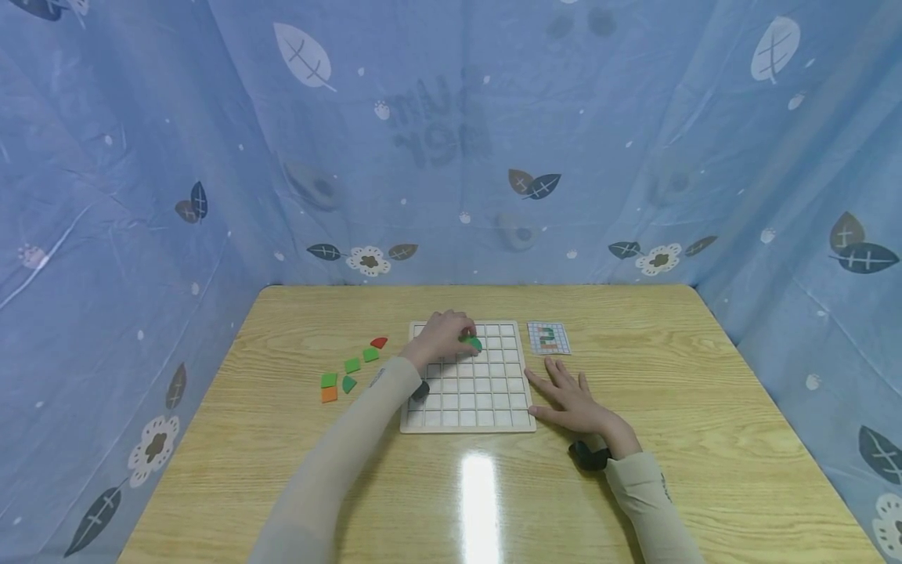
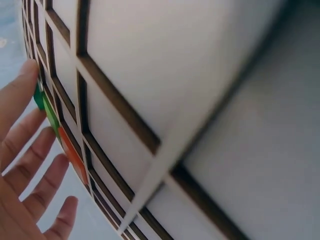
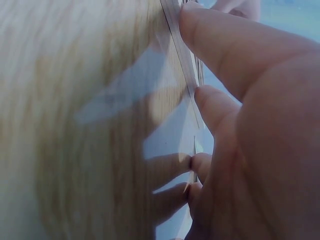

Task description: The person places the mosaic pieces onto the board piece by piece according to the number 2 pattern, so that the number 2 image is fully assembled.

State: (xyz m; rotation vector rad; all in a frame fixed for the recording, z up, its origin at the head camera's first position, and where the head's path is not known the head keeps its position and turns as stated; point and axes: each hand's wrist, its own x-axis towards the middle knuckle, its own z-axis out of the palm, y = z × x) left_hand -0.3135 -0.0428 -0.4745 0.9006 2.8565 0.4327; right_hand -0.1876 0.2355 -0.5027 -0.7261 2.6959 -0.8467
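My left hand (image 1: 444, 337) reaches over the far part of a white grid board (image 1: 468, 401). Its thumb and index finger pinch a dark green rounded tile (image 1: 475, 343) at the board's surface. In the left wrist view a light green tile (image 2: 50, 111) and an orange tile (image 2: 73, 154) lie on the board beside that dark green tile; in the head view the hand hides them. Fingers spread, my right hand (image 1: 574, 403) lies at the board's right side, its thumb and index finger touching the edge.
Left of the board lie a red tile (image 1: 379, 342), several light green tiles (image 1: 352, 365), a dark green quarter-round tile (image 1: 348, 384) and an orange tile (image 1: 329, 394). A pattern card (image 1: 549, 338) sits beyond the right hand on the wooden table (image 1: 282, 454). Blue curtains (image 1: 451, 141) surround the table.
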